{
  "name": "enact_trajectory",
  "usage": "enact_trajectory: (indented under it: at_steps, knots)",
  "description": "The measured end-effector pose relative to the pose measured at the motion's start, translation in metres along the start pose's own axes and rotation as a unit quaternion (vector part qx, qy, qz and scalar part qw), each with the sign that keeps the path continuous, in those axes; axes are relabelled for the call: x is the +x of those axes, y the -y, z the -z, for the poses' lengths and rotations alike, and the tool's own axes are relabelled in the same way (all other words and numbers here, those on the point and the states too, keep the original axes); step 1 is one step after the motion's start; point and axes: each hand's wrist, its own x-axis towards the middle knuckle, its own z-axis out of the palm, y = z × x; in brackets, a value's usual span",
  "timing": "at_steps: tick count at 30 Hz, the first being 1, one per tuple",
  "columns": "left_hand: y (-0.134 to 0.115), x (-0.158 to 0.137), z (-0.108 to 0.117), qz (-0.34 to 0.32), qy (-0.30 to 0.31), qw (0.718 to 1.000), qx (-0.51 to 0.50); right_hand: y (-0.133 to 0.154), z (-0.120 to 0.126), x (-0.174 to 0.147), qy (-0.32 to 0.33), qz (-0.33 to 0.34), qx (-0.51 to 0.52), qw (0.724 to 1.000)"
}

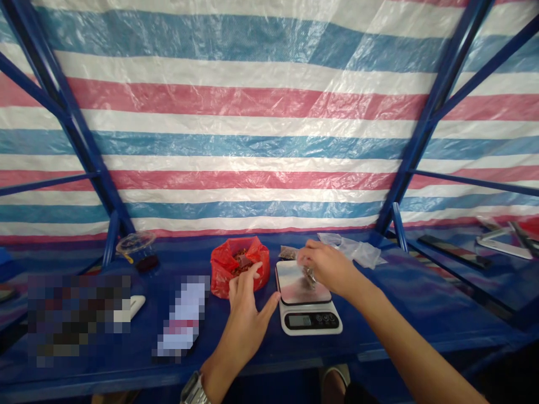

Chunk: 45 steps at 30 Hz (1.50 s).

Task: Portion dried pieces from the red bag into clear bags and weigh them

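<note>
one small shiny packet (309, 276) sits at the middle of things, just over or on the steel pan (290, 289) of a white kitchen scale (310, 307); whether it bears on the metal i cannot tell. the right hand (326, 266), reaching in from four o'clock, has its fingers drawn together and seems to pinch the packet from above. the packet should be light, limp and a little slippery, best taken by an edge between thumb and forefinger. the scale looks rigid, its pan smooth enough for plastic to slide on; the white body at six o'clock, beside the display (300, 320), is the firmer place to grip.

at nine o'clock from the pan stands a red plastic bag (221, 283), open at the top, with small brown bits (240, 255) inside. it will likely sag and shift when lifted, so the gathered rim is the place to take hold. the left hand (247, 311) lies between bag and scale, fingers spread, its fingertips by the bag's near side and nothing visible in its grasp; whether they touch it is unclear.

a second small packet (288, 253) lies at eleven o'clock, and thin clear bags (362, 251) at two, soft and easily crumpled. farther out on the blue worktop (404, 303), a clear cup (141, 252) stands toward ten o'clock.
</note>
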Motion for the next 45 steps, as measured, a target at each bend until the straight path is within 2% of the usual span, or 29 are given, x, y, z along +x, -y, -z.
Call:
enact_trajectory:
  at_steps: [5,7,9,12,15,19,22,26,30,32,34,36,37,39,45]
  knots:
    - [-0.003,-0.001,-0.002,-0.002,0.011,1.000,0.010,0.005,-0.033,0.006,0.009,0.030,0.012,0.999]
    - [-0.003,0.000,0.000,0.003,0.009,1.000,0.014,0.003,-0.035,0.002,-0.010,0.041,0.068,0.997]
    - [-0.004,0.001,0.002,0.005,0.002,1.000,0.016,-0.001,-0.031,-0.005,-0.055,0.040,0.129,0.989]
    - [-0.005,0.004,0.005,0.004,-0.017,1.000,0.018,-0.008,-0.025,-0.015,-0.150,-0.013,0.185,0.971]
    - [-0.009,0.007,0.009,0.004,-0.034,0.999,0.021,-0.014,-0.026,-0.024,-0.223,-0.076,0.190,0.953]
    - [-0.014,0.011,0.018,-0.004,-0.060,0.996,0.063,-0.016,-0.033,-0.031,-0.274,-0.108,0.194,0.936]
    - [-0.008,0.016,0.029,0.001,-0.081,0.984,0.157,-0.014,-0.036,-0.034,-0.287,-0.113,0.204,0.929]
    - [0.012,0.024,0.045,0.029,-0.067,0.952,0.297,0.004,-0.035,-0.024,-0.248,-0.045,0.224,0.942]
    - [0.023,0.028,0.055,-0.023,0.011,0.909,0.415,0.048,-0.036,0.013,-0.172,0.060,0.217,0.959]
    - [0.021,0.027,0.057,-0.036,0.048,0.881,0.469,0.068,-0.039,0.038,-0.112,0.092,0.136,0.980]
    - [0.017,0.025,0.058,-0.011,0.051,0.864,0.502,0.079,-0.043,0.061,-0.029,0.112,0.032,0.993]
    - [0.014,0.023,0.059,0.021,0.037,0.859,0.511,0.079,-0.047,0.078,0.057,0.136,-0.058,0.987]
    - [0.013,0.022,0.059,0.032,0.031,0.859,0.511,0.075,-0.048,0.083,0.076,0.145,-0.089,0.982]
    - [0.013,0.021,0.058,0.035,0.033,0.860,0.508,0.064,-0.048,0.089,0.084,0.156,-0.134,0.975]
    - [0.017,0.027,0.045,0.053,0.014,0.873,0.485,0.041,-0.026,0.095,0.023,0.153,-0.192,0.969]
